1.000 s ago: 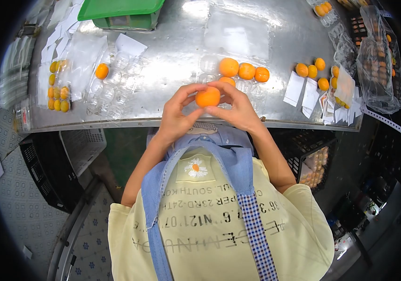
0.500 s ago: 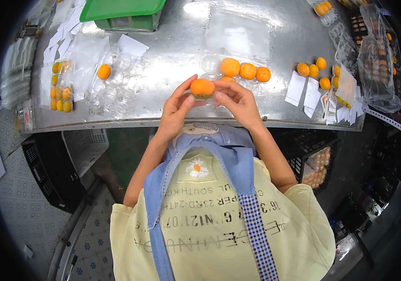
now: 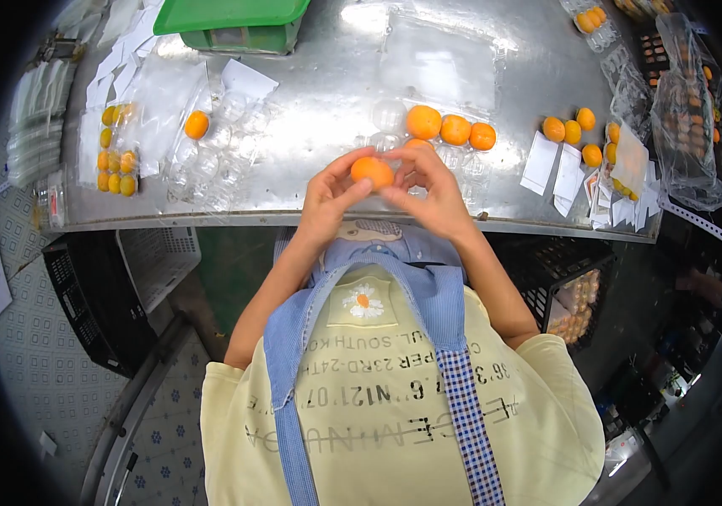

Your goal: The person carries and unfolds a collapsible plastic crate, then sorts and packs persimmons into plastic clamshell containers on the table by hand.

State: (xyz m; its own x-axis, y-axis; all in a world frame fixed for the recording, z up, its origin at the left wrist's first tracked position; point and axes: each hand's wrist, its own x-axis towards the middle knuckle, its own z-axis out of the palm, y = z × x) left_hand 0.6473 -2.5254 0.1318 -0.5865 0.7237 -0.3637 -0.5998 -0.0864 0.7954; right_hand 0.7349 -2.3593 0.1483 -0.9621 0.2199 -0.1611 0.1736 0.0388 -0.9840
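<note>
My left hand grips an orange mandarin from the left, thumb at its near side and fingers behind. My right hand curls against the same fruit from the right, thumb and fingertips at its edge. The mandarin is held just above the near part of the metal table. Beyond my hands lies a clear plastic tray with round cups. A row of three mandarins sits in it, and another mandarin is partly hidden behind my right hand.
Clear trays, one mandarin and filled packs lie left. A green bin stands at the back. Loose mandarins and white cards are right. The table edge runs before me; crates stand below.
The mandarin has been turned and drawn slightly closer to me. My right fingers have shifted up over its far right side. The whole view has moved a little.
</note>
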